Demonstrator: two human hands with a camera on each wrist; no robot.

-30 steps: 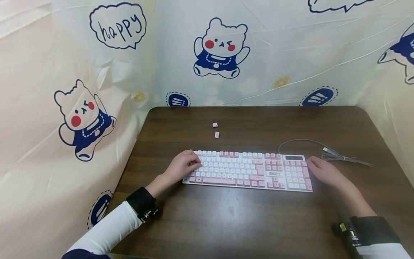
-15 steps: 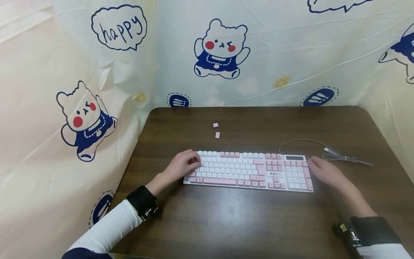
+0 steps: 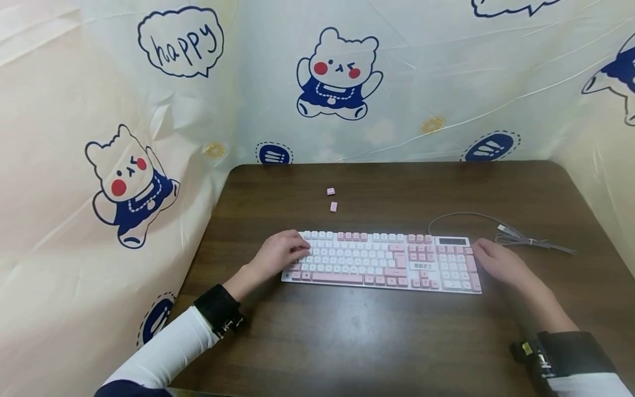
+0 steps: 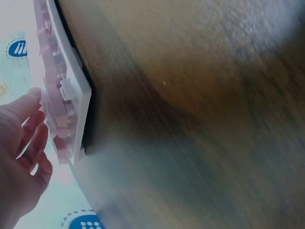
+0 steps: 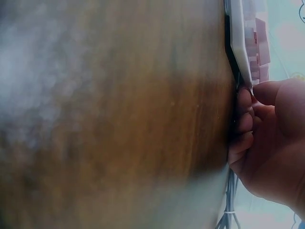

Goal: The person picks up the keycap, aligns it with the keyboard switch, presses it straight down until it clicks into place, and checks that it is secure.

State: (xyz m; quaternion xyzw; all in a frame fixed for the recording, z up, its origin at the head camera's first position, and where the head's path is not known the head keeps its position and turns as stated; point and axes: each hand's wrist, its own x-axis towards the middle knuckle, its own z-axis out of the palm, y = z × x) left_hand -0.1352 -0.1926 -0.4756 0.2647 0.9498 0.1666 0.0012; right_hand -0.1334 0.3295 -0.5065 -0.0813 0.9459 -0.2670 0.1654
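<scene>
A pink and white keyboard [image 3: 357,261] lies across the table. My left hand [image 3: 279,252] is over the keys at its left end, thumb and forefinger pinching down at a keycap whose outline they hide. In the left wrist view, that hand [image 4: 24,152] has its thumb tip among the pink keycaps [image 4: 56,98] and its other fingers curled beside the keyboard's end. My right hand [image 3: 501,264] grips the right end. The right wrist view has this hand [image 5: 271,138] with the thumb on top of the edge and curled fingers below it.
Two loose pink keycaps, a farther keycap [image 3: 331,192] and a nearer keycap [image 3: 334,207], lie behind the keyboard. A bundled grey cable [image 3: 521,240] lies behind my right hand. Printed cloth [image 3: 397,66] hangs along the back and sides of the brown table [image 3: 347,342].
Both hands stay at the keyboard's ends with hardly any movement. The whole scene shifts very slightly with the head camera, and the loose keycaps keep their places.
</scene>
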